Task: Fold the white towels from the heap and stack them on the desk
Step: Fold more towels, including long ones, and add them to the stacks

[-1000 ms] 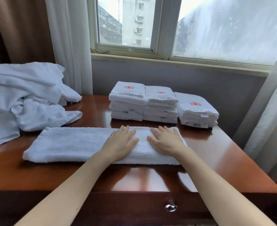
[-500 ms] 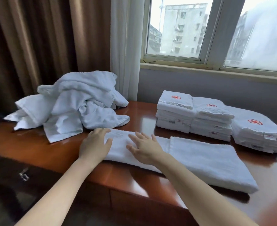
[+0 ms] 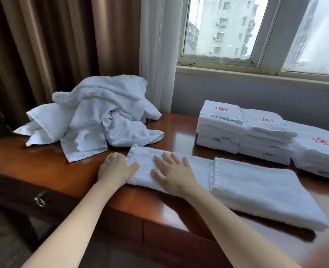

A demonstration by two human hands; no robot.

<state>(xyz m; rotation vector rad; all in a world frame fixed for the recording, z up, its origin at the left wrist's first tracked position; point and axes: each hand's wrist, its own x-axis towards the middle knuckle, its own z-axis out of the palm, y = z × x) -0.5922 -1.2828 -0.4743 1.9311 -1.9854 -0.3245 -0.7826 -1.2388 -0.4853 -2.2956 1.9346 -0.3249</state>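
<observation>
A long white towel (image 3: 256, 190) lies along the front of the wooden desk (image 3: 43, 167), its right part doubled over into a thicker layer. My left hand (image 3: 115, 169) grips the towel's left end, thumb on top and fingers curled at the edge. My right hand (image 3: 171, 171) rests flat on the towel just beside it, fingers spread. The heap of crumpled white towels (image 3: 94, 117) sits at the back left. Three stacks of folded towels with red logos stand at the back right: the left stack (image 3: 219, 128), the middle stack (image 3: 266, 136) and the right stack (image 3: 320, 151).
Brown curtains (image 3: 43, 45) and a white sheer curtain (image 3: 156, 45) hang behind the heap. A window (image 3: 227, 31) with a sill runs behind the stacks. A drawer handle (image 3: 40, 199) shows below the desk's front edge at the left.
Both hands slid left along the towel from its right part to its left end. My left hand went from lying flat to gripping the end. My view swung left.
</observation>
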